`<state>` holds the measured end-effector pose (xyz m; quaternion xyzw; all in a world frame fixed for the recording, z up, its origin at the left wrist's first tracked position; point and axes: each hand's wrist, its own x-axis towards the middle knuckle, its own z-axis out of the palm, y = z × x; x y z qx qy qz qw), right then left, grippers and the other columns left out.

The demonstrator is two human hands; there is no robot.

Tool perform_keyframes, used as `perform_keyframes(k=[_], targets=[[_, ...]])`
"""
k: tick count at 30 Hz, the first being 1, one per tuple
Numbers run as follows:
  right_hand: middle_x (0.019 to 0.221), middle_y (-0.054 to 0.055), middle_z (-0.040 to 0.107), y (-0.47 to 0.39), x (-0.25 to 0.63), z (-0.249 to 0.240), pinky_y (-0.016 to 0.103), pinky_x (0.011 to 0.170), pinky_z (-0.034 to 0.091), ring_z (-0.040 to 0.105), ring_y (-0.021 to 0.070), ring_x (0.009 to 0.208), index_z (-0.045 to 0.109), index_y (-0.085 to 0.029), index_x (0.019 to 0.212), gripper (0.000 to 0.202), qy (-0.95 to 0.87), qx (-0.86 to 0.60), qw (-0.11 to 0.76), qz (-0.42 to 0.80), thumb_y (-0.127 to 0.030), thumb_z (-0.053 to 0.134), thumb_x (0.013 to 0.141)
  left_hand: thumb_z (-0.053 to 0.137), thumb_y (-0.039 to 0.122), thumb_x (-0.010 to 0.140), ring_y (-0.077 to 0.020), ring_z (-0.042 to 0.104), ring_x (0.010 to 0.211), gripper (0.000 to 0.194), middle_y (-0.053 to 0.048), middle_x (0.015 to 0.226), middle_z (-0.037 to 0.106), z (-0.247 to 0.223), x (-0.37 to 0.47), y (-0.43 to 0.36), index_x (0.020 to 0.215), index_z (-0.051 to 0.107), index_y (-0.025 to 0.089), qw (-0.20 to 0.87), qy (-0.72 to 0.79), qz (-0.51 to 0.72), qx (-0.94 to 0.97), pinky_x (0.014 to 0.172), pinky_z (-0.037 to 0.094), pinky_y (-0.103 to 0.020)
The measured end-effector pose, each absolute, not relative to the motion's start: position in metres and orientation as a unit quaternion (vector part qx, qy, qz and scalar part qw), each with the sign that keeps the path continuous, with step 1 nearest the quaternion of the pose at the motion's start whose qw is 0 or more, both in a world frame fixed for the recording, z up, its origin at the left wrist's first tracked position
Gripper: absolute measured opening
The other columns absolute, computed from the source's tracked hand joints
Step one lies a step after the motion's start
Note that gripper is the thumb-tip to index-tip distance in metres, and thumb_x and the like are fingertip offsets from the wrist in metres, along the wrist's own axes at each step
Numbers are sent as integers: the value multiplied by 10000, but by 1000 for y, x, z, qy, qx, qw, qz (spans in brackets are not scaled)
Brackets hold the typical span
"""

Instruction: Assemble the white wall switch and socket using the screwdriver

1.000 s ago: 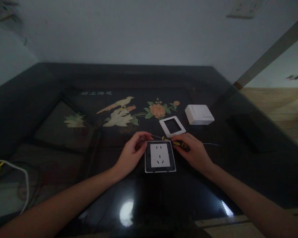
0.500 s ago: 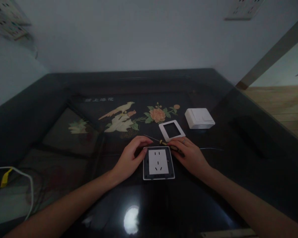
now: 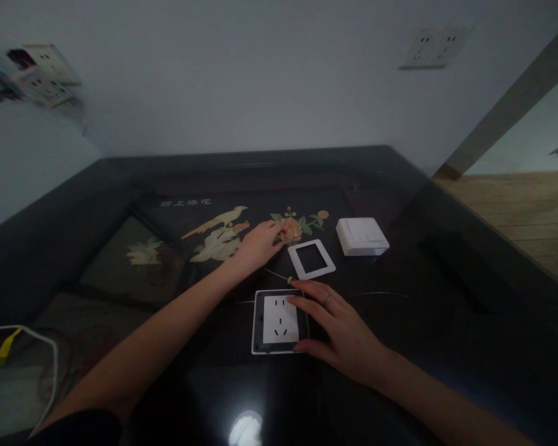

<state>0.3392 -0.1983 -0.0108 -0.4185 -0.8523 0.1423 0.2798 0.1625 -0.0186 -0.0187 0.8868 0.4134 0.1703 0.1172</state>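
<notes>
The left hand (image 3: 259,243) is loosely bent over the tabletop picture, far of the socket panel and just left of the white frame; nothing shows in it, and its thumb stands apart from the fingers. The socket panel (image 3: 279,331), with its 5 slots, lies flat on the near side, face up. It looks stiff and light, probably smooth plastic that could skid here; its 2 side edges seem the safest hold. Just far of it is a thin screwdriver (image 3: 289,280), shaft pointing left, handle hidden; the round handle would give the better grip. The white frame (image 3: 317,272) lies beyond, likely light and inclined to flex or crack if pinched on 1 bar, so 2 opposite sides suit it. The right hand (image 3: 335,319), wearing a ring, spreads over the panel's right side; whether it grips or merely rests, I cannot tell. Farther right sits a white block (image 3: 363,236).

The dark tabletop (image 3: 353,396) is glossy and looks slippery. At left is a white cable (image 3: 54,356) with a yellow tag (image 3: 7,347); outlets (image 3: 58,65) hang on the far-left wall, another outlet plate (image 3: 434,48) far right, then wooden floor (image 3: 521,198).
</notes>
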Motion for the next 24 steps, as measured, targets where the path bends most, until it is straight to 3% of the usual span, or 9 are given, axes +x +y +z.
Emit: perform_keyframes(k=[3, 6, 10, 14, 18, 24], targets=[[1490, 217, 448, -202, 335, -13, 561, 1069, 453, 437, 345, 1376, 463, -146, 1394, 763, -856, -423, 233, 182, -581, 672, 803, 608, 191, 925, -266, 620, 1095, 201, -107, 1128, 655, -22, 167, -21, 1110, 628, 118, 76, 434, 145, 886, 935, 519, -461], [1526, 225, 391, -203, 333, -16, 583, 1095, 414, 389, 356, 1408, 392, -147, 1446, 908, -846, -439, 212, 216, -598, 729, 734, 608, 292, 949, -234, 639, 1054, 260, -89, 1189, 636, -23, 168, -22, 1165, 610, 148, 50, 449, 120, 884, 898, 548, -452], [1523, 199, 395, -203, 331, -19, 556, 1120, 398, 390, 322, 1411, 369, -172, 1452, 895, -828, -456, 222, 240, -486, 789, 726, 608, 320, 951, -227, 648, 1026, 295, -90, 1200, 630, -21, 167, -21, 1195, 597, 155, 32, 449, 98, 887, 871, 562, -439], [1509, 177, 414, -203, 331, -20, 543, 1114, 413, 404, 308, 1400, 373, -203, 1443, 850, -824, -458, 235, 238, -411, 799, 738, 567, 219, 963, -238, 627, 1054, 178, -100, 1123, 655, -20, 163, -22, 1104, 622, 125, 19, 450, 100, 887, 911, 526, -421], [1523, 186, 394, -204, 331, -21, 552, 1116, 407, 384, 317, 1415, 367, -196, 1444, 850, -827, -460, 227, 232, -409, 795, 742, 534, 177, 958, -268, 604, 1061, 138, -139, 1080, 657, -22, 161, -23, 1039, 623, 111, 20, 459, 116, 881, 922, 483, -391], [1560, 216, 331, -205, 329, -24, 593, 1117, 383, 316, 359, 1449, 349, -166, 1456, 913, -845, -455, 188, 208, -388, 824, 709, 553, 122, 927, -265, 650, 957, 94, -122, 952, 694, -14, 159, -20, 933, 646, 122, 71, 458, 161, 872, 864, 490, -388]])
